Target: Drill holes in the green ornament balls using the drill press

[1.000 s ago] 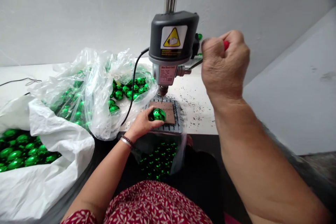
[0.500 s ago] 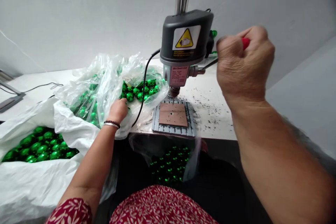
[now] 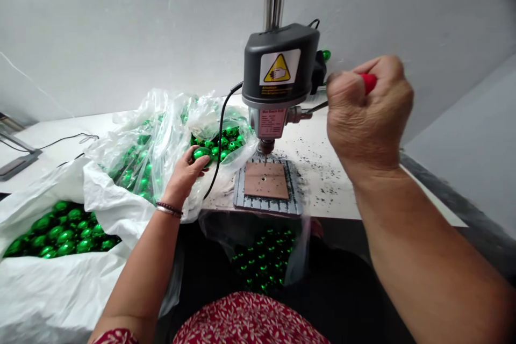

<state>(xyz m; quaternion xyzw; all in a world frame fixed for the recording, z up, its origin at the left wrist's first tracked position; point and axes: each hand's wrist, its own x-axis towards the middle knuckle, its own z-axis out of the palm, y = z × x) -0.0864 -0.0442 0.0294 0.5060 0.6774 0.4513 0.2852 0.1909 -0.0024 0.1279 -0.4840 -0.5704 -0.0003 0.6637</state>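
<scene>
My left hand point(image 3: 183, 172) is closed around a shiny green ball point(image 3: 201, 153), at the mouth of a clear plastic bag point(image 3: 165, 129) of similar green balls. My right hand point(image 3: 368, 113) is wrapped round the red-tipped lever point(image 3: 370, 83) of a bench drill point(image 3: 280, 67), raised to the right of its dark housing. Under the drill bit point(image 3: 265, 159), a brown square board point(image 3: 266, 180) with a small hole lies on the grooved metal base point(image 3: 296, 201). No ball sits on the board.
Dark shavings point(image 3: 326, 172) litter the white table point(image 3: 342, 204) right of the base. A white sack point(image 3: 48, 285) of green balls stands at left. Below the table edge hangs a clear bag point(image 3: 296, 252) with more balls. A black cable point(image 3: 221, 140) loops beside the drill.
My left hand has come up out of the bag's opening with a green ball now showing in its fingers. My right hand still grips the lever. The view has shifted slightly.
</scene>
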